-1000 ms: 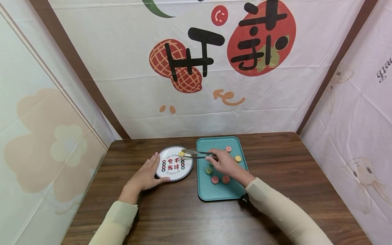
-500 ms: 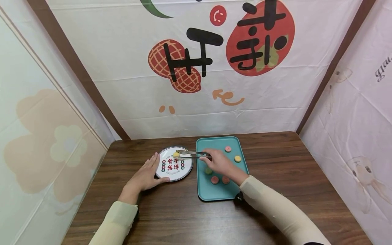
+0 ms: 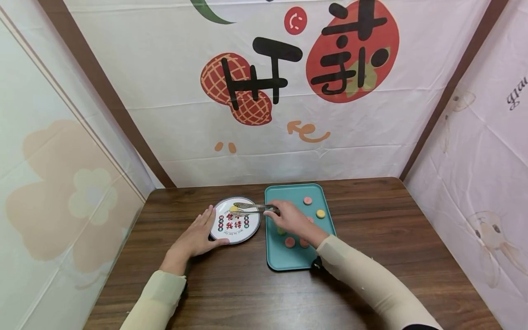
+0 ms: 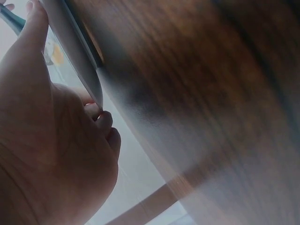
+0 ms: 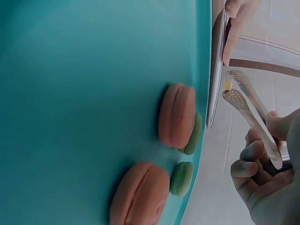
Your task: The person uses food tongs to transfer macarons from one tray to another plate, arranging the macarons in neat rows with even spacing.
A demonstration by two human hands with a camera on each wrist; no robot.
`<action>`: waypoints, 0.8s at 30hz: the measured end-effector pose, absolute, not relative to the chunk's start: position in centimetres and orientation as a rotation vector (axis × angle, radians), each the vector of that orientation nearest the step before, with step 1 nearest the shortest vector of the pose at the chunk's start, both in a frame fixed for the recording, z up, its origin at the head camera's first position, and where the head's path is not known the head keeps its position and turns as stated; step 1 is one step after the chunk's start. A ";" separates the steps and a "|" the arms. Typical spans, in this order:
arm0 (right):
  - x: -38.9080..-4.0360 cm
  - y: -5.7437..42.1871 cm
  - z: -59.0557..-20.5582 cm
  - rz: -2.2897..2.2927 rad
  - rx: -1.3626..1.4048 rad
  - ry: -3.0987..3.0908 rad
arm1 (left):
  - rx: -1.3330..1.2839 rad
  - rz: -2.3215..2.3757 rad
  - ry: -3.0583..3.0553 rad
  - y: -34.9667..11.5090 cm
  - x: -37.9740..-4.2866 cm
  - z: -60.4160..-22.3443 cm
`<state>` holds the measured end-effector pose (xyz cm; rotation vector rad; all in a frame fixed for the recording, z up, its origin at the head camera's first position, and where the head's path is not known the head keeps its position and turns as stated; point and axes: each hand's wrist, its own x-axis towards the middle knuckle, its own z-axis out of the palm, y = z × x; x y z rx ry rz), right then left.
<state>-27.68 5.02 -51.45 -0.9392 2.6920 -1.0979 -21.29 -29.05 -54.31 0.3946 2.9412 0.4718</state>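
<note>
My left hand rests against the left rim of a round white plate printed with red characters, fingers extended and thumb spread along the near rim. With my right hand I grip metal tongs, which reach leftward from above the tray to the plate. A yellow macaron is at the tong tips, over the plate's upper part; whether it touches the plate I cannot tell. In the right wrist view the perforated tips stand slightly apart, with yellow showing between them.
Right of the plate lies a teal tray. It bears several macarons: pink ones, a yellow one and green ones; my right hand partly hides some. A printed cloth wall rises behind the wooden table.
My right hand and the tongs have shifted left, carrying the yellow macaron from the plate's right side toward its upper middle. The left hand has stayed at the rim.
</note>
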 end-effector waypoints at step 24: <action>-28.0 2.7 -51.4 -1.042 -0.951 2.712 | 0.385 0.455 2.927 -29.0 -21.3 -54.2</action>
